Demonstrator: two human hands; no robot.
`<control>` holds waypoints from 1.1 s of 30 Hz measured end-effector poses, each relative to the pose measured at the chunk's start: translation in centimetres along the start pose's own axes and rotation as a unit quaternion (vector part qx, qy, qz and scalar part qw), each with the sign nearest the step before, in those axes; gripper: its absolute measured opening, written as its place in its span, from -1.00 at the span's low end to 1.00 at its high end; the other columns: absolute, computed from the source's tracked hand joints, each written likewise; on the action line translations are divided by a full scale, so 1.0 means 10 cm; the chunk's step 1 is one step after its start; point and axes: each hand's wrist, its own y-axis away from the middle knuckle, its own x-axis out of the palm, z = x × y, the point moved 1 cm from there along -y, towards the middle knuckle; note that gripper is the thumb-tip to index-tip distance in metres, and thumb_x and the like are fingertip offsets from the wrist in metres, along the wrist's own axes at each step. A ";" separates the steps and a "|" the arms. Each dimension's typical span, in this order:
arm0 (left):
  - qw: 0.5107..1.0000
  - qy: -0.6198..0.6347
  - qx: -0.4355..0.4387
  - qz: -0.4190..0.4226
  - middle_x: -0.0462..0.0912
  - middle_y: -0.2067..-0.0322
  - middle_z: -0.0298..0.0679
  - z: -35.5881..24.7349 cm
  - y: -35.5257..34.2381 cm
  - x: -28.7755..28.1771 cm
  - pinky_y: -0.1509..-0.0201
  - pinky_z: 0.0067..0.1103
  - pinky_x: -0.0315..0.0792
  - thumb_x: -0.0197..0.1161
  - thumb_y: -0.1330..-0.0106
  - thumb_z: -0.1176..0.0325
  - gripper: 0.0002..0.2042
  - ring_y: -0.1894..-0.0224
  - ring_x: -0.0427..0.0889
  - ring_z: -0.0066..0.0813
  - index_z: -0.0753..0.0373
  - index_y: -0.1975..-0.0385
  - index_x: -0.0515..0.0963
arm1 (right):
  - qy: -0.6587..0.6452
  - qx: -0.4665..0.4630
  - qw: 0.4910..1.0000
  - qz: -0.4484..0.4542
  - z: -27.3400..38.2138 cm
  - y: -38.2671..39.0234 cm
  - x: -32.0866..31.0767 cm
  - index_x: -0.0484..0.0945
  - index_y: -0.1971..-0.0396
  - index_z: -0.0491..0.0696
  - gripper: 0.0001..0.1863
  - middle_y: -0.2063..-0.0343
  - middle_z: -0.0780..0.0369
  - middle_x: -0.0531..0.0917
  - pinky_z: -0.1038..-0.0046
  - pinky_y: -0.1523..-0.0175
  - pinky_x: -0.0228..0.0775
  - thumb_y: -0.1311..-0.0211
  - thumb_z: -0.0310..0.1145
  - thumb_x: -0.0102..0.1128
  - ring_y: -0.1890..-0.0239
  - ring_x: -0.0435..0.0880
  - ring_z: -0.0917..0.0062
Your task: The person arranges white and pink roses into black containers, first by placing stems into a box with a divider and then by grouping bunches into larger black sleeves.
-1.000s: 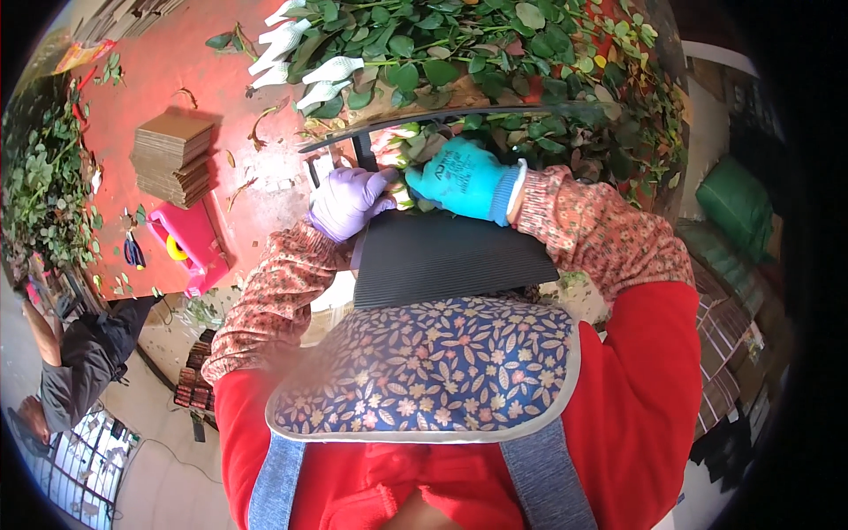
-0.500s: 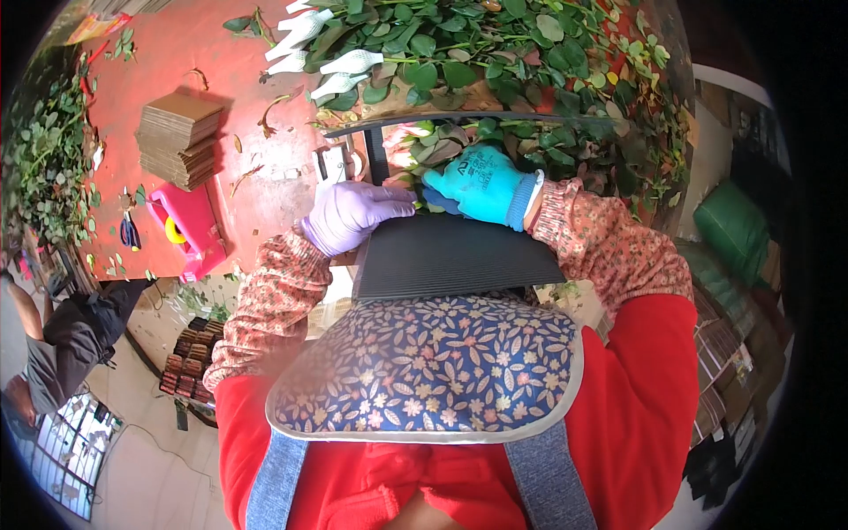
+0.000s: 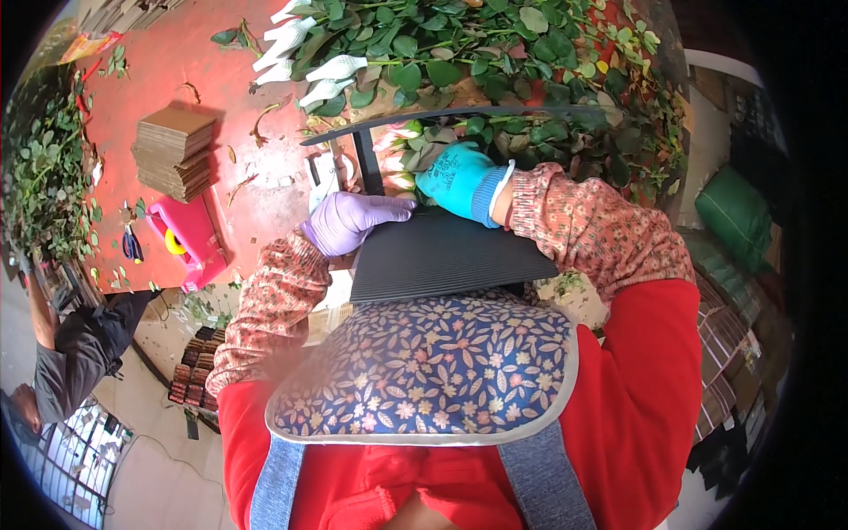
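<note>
My left hand, in a purple glove, lies at the upper left edge of a black ribbed sheet. Its fingers stretch to the right along that edge; the thumb is hidden. Beside it my right hand, in a teal glove, curls downward over the leaves near several pale pink roses. What its fingers close on is hidden. A black upright strip stands left of the blooms, and a long dark bar crosses behind them. The sheet's near edge meets my flowered apron.
Leafy stems and white net-sleeved blooms cover the table's far side. On the red tabletop are stacked cardboard pieces, a pink holder and scissors. Another person is at lower left.
My right hand has shifted slightly left and farther away, and its fingers have curled in toward the roses. My left hand stays at the sheet's edge. The view has shifted slightly.
</note>
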 end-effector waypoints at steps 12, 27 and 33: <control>0.948 -0.292 -0.082 -0.100 0.64 0.47 -0.21 -0.20 -0.21 -0.04 0.40 -0.38 0.52 0.44 -0.14 0.02 -0.48 0.48 0.66 -0.20 0.11 -0.05 0.54 | -0.026 0.035 0.999 0.000 0.02 0.08 -0.17 0.70 0.38 -0.01 -0.87 0.46 0.23 0.73 0.19 0.38 0.54 -0.17 -0.38 0.18 0.35 0.74 0.32; 0.926 -0.368 -0.057 -0.056 0.55 0.62 -0.23 -0.07 -0.20 0.02 0.48 -0.32 0.52 0.09 -0.38 0.27 -0.79 0.53 0.65 -0.23 0.10 0.06 0.50 | 0.040 0.072 0.997 0.001 -0.17 0.07 -0.40 0.56 -0.02 0.01 -0.68 0.63 0.24 0.65 0.14 0.54 0.41 -0.37 -0.22 0.03 0.61 0.65 0.31; 0.931 -0.348 -0.094 -0.057 0.56 0.62 -0.19 -0.12 -0.21 0.02 0.45 -0.26 0.53 0.02 -0.43 0.21 -0.83 0.52 0.66 -0.17 0.07 0.21 0.54 | 0.060 0.038 0.997 -0.008 -0.17 -0.12 -0.14 0.59 0.17 -0.03 -0.81 0.57 0.23 0.66 0.14 0.61 0.38 -0.29 -0.35 0.06 0.60 0.67 0.32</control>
